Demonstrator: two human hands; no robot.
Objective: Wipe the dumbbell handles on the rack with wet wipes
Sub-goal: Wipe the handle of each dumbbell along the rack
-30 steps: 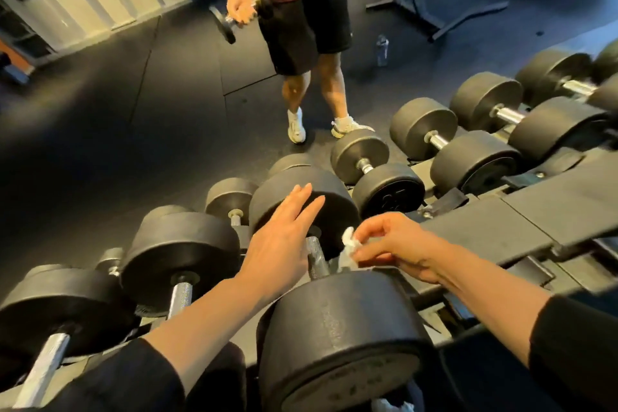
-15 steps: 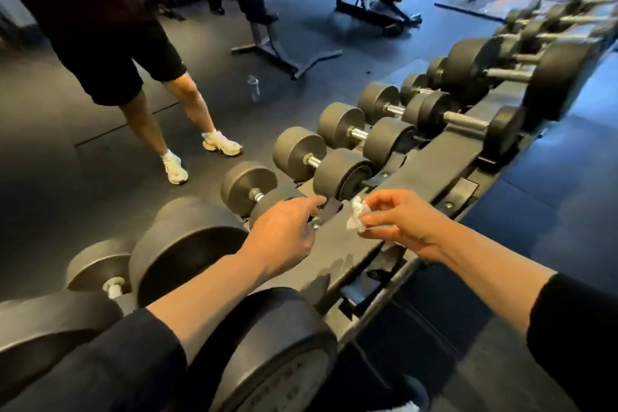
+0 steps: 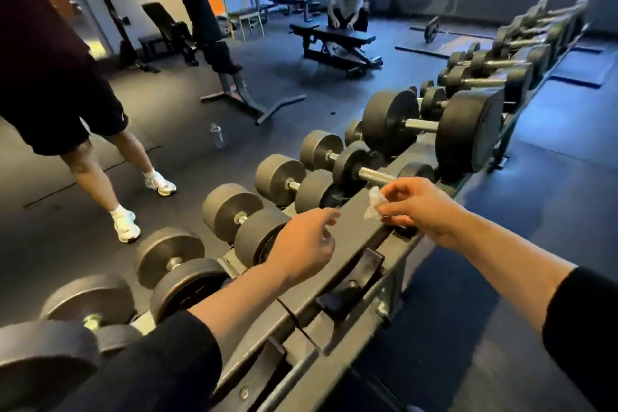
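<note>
Here the right hand (image 3: 422, 207) pinches the crumpled wipe (image 3: 374, 203) just beside a shiny dumbbell handle (image 3: 376, 174) on the rack (image 3: 334, 281), probably to rub it, while the left hand (image 3: 302, 244) hovers loosely curled, holding nothing.

The right hand (image 3: 419, 207) covers most of the wet wipe (image 3: 374, 203), so only a crumpled white corner shows past the fingertips. The left hand (image 3: 306, 246) is motion-blurred at the fingers, and whether they touch the rack (image 3: 337, 284) cannot be told. The nearest dumbbell (image 3: 40, 365) is cut off by the lower left edge, its handle out of sight. The standing person (image 3: 60, 84) is cropped by the top and left edges, only torso, shorts and legs showing. The far dumbbells (image 3: 541, 30) at the rack's end smear into blur. The crouching person (image 3: 347, 7) behind the flat bench (image 3: 334, 35) is too small to make out what the hands do.
</note>
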